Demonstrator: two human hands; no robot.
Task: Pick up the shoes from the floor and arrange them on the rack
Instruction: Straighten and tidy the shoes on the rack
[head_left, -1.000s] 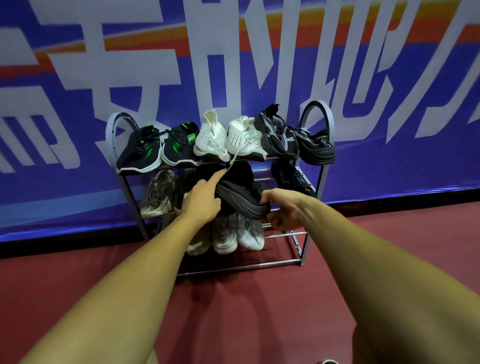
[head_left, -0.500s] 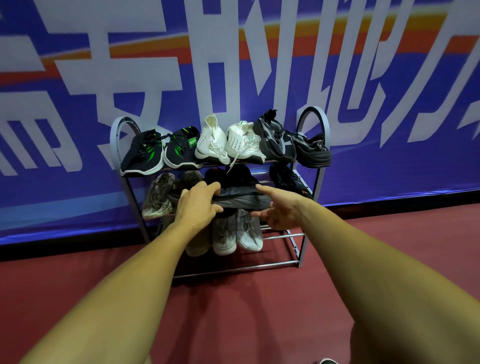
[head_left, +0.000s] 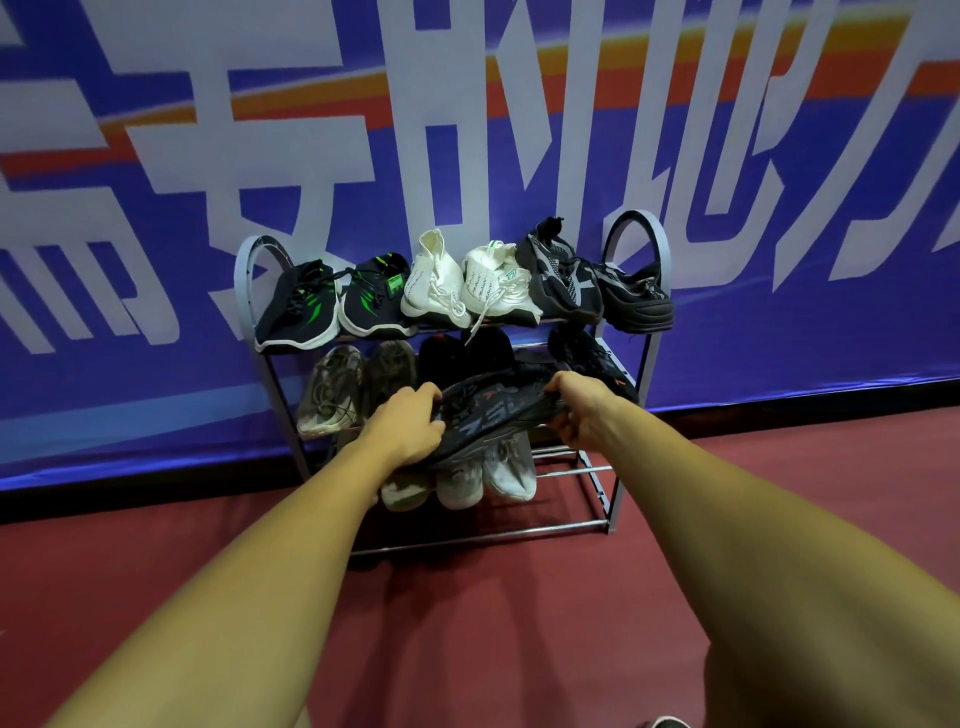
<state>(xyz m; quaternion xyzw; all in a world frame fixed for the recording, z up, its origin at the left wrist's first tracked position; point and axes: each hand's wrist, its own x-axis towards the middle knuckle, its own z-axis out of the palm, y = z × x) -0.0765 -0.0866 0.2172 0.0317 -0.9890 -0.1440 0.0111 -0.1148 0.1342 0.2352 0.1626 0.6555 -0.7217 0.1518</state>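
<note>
A black sneaker (head_left: 496, 415) is held sideways in front of the middle shelf of the shoe rack (head_left: 519, 533), one end gripped by the curled fingers (head_left: 430, 399) of the left hand (head_left: 408, 428) and the other end clasped by the right hand (head_left: 582, 408). Above the fingers, the top shelf is filled by a black-and-green pair (head_left: 337, 299), a white pair (head_left: 467, 283) and a dark knit pair (head_left: 587, 286). Just below the fingers pale sneakers (head_left: 488, 475) are seen on the lowest tier, and a beige pair (head_left: 332, 389) is set left of the left hand.
</note>
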